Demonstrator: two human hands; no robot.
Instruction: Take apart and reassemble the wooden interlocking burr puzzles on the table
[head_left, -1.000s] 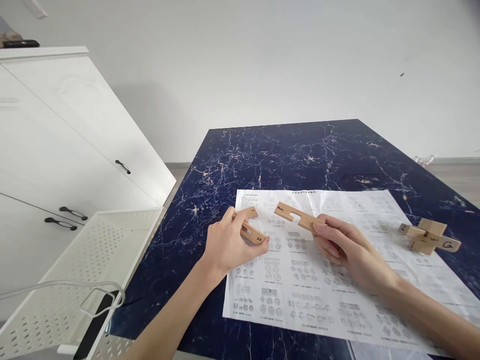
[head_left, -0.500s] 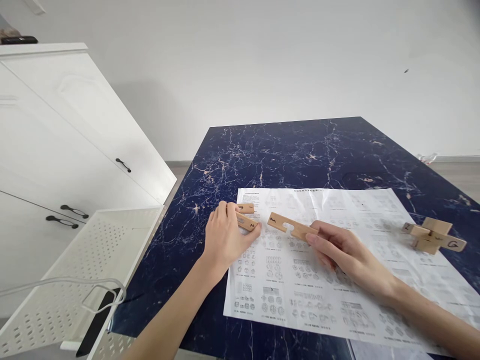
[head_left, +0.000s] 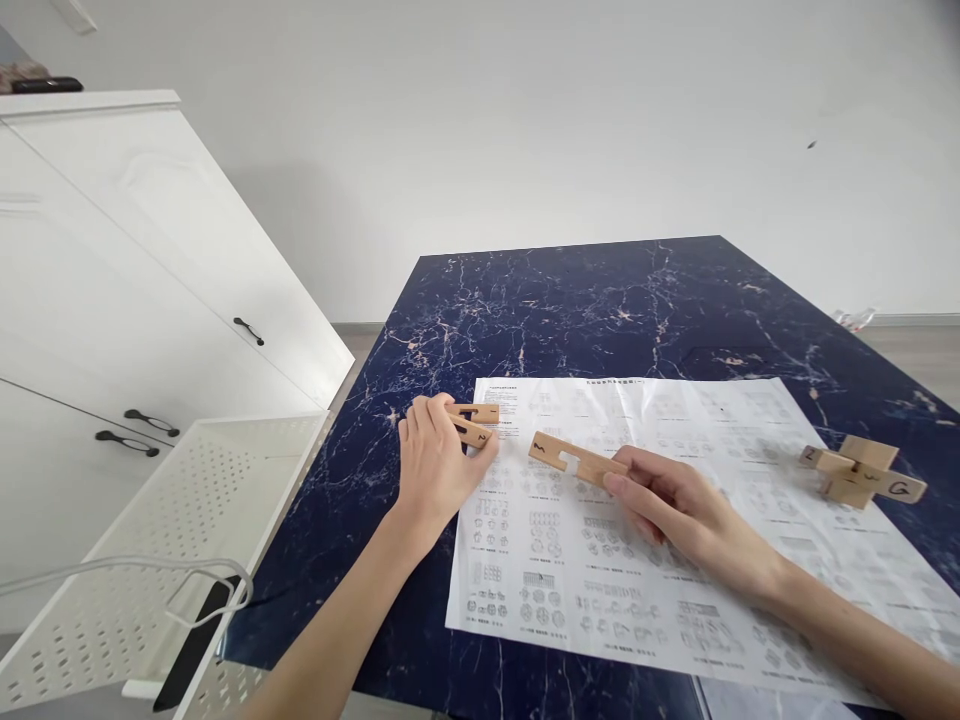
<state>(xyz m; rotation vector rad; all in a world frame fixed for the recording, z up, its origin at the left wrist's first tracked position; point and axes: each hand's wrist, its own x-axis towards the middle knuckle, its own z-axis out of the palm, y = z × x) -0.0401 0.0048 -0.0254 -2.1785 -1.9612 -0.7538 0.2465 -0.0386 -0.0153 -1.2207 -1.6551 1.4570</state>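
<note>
My left hand [head_left: 435, 455] is closed on a notched wooden puzzle piece marked 2 [head_left: 474, 432], its thumb at the near right end. Just behind lies a second notched piece marked 1 [head_left: 487, 412], partly covered by my fingers; whether they grip it too I cannot tell. Between thumb and fingers, my right hand [head_left: 664, 495] pinches one end of another notched wooden piece [head_left: 551, 452], with a dark mark on its free end. That piece is held over the printed instruction sheet [head_left: 645, 410], apart from the left-hand pieces.
An interlocked wooden puzzle [head_left: 855, 470] stands at the sheet's right side. Everything rests on a dark blue marbled table [head_left: 555, 310]. On the left are a white cabinet [head_left: 97, 270] and a white perforated bin [head_left: 172, 510] with a cable [head_left: 142, 565].
My left hand has shifted left, and pieces 1 and 2 went with it, their slots now showing more. The right-hand piece has moved slightly left and down.
</note>
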